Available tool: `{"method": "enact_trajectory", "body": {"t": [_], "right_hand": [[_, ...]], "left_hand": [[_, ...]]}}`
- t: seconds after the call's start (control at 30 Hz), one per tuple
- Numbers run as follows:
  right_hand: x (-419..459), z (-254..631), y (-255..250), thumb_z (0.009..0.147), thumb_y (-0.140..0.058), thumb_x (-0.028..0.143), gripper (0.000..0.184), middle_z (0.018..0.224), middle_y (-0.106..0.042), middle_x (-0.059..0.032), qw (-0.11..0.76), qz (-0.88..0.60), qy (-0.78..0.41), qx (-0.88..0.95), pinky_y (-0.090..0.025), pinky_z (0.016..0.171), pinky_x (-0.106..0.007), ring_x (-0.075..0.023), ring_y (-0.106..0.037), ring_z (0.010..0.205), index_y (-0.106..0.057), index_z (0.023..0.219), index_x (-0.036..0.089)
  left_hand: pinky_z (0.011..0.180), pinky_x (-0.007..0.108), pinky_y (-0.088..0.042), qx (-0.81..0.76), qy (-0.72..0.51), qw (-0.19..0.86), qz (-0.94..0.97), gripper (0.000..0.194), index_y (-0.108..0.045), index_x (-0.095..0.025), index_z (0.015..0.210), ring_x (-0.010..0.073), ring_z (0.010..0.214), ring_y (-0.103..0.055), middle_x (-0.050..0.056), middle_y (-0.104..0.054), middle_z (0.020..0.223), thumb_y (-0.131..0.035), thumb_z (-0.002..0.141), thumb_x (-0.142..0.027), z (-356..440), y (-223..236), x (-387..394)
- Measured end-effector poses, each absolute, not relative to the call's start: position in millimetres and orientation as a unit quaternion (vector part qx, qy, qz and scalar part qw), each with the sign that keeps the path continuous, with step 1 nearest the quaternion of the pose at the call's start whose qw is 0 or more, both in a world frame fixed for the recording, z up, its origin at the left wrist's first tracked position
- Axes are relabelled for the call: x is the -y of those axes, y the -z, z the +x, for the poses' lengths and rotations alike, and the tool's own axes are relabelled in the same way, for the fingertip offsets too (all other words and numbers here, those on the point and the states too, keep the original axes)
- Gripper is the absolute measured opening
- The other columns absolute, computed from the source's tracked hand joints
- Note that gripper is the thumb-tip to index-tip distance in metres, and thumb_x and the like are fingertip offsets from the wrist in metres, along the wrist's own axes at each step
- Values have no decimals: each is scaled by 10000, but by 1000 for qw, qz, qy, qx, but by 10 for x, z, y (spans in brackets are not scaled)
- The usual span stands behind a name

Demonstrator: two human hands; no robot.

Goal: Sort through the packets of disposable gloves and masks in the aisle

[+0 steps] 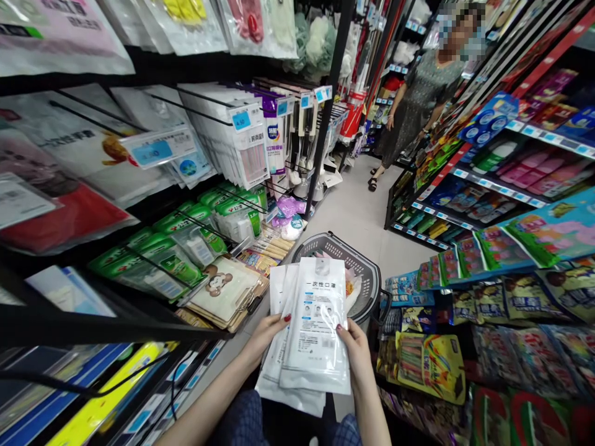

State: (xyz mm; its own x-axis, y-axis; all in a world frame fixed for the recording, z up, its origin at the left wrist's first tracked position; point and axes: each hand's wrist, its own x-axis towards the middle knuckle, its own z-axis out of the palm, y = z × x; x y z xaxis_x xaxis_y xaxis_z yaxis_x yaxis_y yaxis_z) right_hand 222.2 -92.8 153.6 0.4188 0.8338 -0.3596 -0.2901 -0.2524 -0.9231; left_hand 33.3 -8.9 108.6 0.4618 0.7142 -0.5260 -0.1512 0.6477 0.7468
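Several flat white packets of disposable masks [316, 331] are fanned out in front of me, printed side up, with black text and small blue pictures. My left hand [268, 334] pinches the left edges of the rear packets, thumb on top. On the right edge of the front packet, my right hand [356, 344] is closed with its thumb on the print. Just beyond the packets stands a grey shopping basket [370, 272] on the floor. Some goods lie inside it, partly hidden by the packets.
Hanging goods and black hooks line the left rack, with green-packed items [186, 238] and clipboards [225, 294] low down. Snack bags [430, 365] crowd the right shelf. A person [421, 93] stands farther along the grey aisle floor [348, 198].
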Motion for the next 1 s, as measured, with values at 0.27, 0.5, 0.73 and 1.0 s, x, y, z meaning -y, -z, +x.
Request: {"method": "enact_trajectory", "body": {"t": [0.27,0.5,0.73,1.0], "right_hand": [[1213,2539,-2195,713,-590,358,171,798,-579,-20,554,-705,-318,307,-409,682,-288,-188,-533,758,-594,747,190],[945,1706,-2328,779,-459,183,159,779,-542,-86,184,-794,-109,570,-355,725,-392,-242,-454,797,-579,675,172],[822,1472,-1860,780,-532,186,124,1056,-570,-94,189,-750,-158,614,-321,870,-462,-274,-465,976,-650,745,199],[915,1855,-1738,491,-763,413,960,1277,-410,-261,284,-867,-176,368,-370,896,-488,-400,-437,1127,-366,1290,59]], "left_hand": [[725,327,-481,-457,-275,779,330,330,-690,-97,877,251,773,-650,123,-704,915,-720,637,-321,401,-1125,136],[757,308,-475,-461,-303,762,339,297,-696,-116,843,242,809,-639,79,-715,848,-720,616,-307,450,-1153,161],[724,265,-471,-474,-311,755,330,274,-701,-123,817,222,795,-635,58,-714,810,-725,601,-290,426,-1158,142],[691,319,-491,-467,-279,786,293,352,-680,-91,873,254,739,-655,104,-713,789,-735,614,-323,369,-1062,120]]}}
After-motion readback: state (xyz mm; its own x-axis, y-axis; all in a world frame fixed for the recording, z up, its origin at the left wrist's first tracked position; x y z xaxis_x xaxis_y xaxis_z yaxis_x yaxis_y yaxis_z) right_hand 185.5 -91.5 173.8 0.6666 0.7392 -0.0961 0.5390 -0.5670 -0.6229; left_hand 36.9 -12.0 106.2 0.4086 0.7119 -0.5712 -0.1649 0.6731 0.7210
